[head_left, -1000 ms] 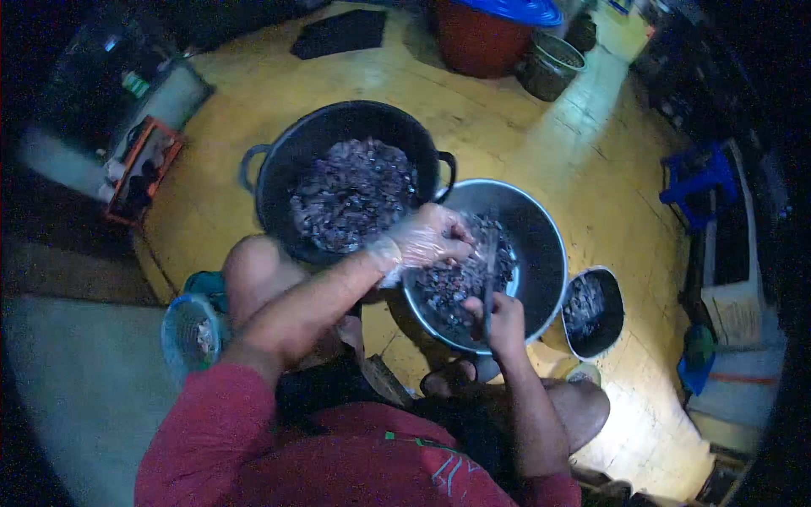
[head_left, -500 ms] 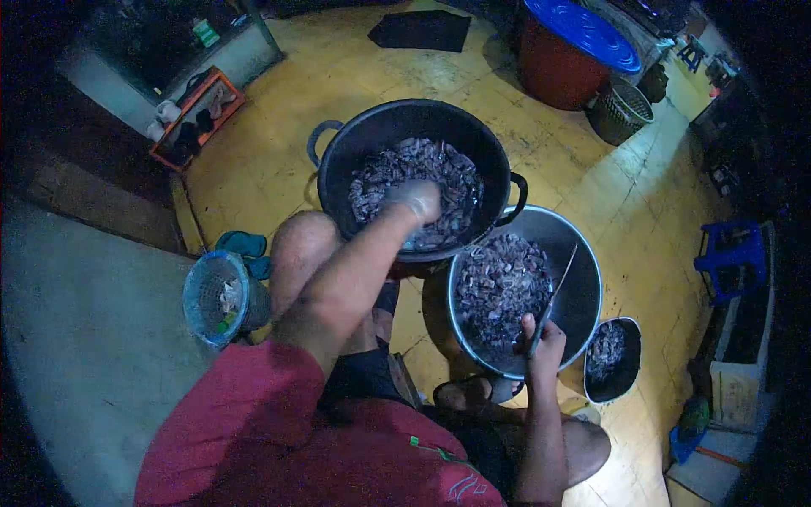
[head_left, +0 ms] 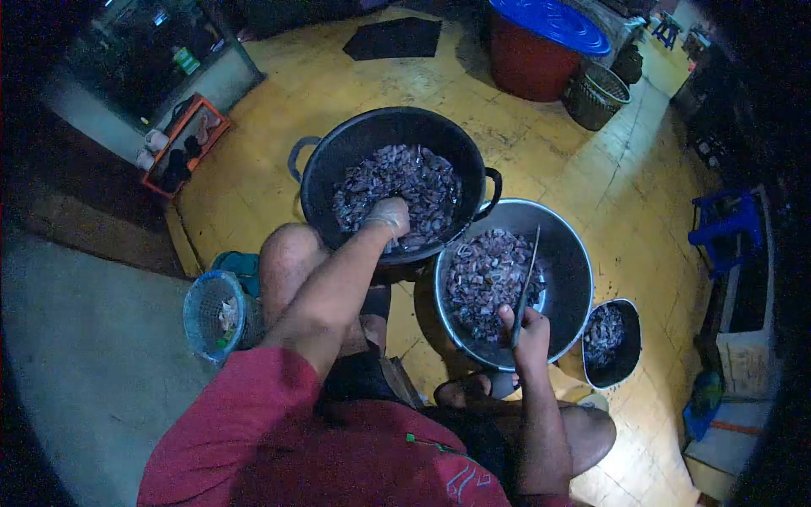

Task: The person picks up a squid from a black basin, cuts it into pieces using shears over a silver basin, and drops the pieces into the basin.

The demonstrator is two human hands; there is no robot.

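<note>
My left hand [head_left: 390, 216], in a thin see-through glove, reaches down into a large black tub [head_left: 321, 190] with two loop handles. Dark, wet, greyish-purple chunks [head_left: 405, 182], which look like cut seafood, cover its bottom. The fingers point down at the chunks, their tips hidden. My right hand [head_left: 530, 338] is closed around the handle of a knife [head_left: 530, 283], thumb along it and the long thin blade pointing up and away. That hand is over the near side of a metal basin [head_left: 574, 291], whose left part holds a heap of similar smaller pieces [head_left: 490, 275].
Right of the basin, a smaller container [head_left: 623, 351] holds more pieces. A blue mesh basket [head_left: 203, 325] stands by my left knee. Farther off are a red barrel with a blue lid [head_left: 557, 25], a wicker-like basket [head_left: 598, 97], an orange rack [head_left: 187, 148] and a blue stool [head_left: 726, 224].
The camera view has shifted a little. My left hand has moved toward the near side of the black tub. The knife stays in my right hand, its blade now more upright.
</note>
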